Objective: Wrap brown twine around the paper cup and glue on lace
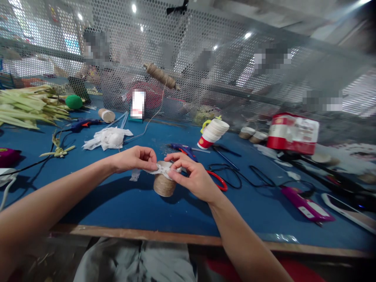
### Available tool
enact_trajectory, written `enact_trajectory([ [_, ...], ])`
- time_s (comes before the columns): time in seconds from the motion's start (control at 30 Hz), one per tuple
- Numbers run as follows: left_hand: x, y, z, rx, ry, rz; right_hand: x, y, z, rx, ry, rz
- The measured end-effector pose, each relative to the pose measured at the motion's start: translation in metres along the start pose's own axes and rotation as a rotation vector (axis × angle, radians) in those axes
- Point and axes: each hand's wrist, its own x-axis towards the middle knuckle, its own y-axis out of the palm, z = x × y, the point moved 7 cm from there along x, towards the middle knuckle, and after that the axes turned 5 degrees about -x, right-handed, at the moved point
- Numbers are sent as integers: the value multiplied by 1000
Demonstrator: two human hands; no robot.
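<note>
A small cup wrapped in brown twine (164, 185) stands on the blue table in front of me. Across its upper edge lies a strip of white lacy fabric (163, 170). My left hand (140, 158) pinches one end of this strip at the cup's left side. On the right, my right hand (190, 174) has its thumb and fingers closed on the strip against the rim. A small white scrap (134, 175) lies under my left wrist. Just behind my right hand is a blue glue gun (183, 150), and the red handle of scissors (219, 181) shows beside it.
A white fabric pile (110, 138) and stacked paper cups (214, 132) stand farther back. A twine spool (161, 76) hangs on the mesh screen (117, 51). Black cords and a purple power strip (307, 204) lie right; corn husks (29, 105) and another glue gun (85, 123) left.
</note>
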Motion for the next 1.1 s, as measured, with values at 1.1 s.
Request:
enact_trajectory([
  [1.1,0,21,14,-305,10,139,-1,7,4,547,31,110],
])
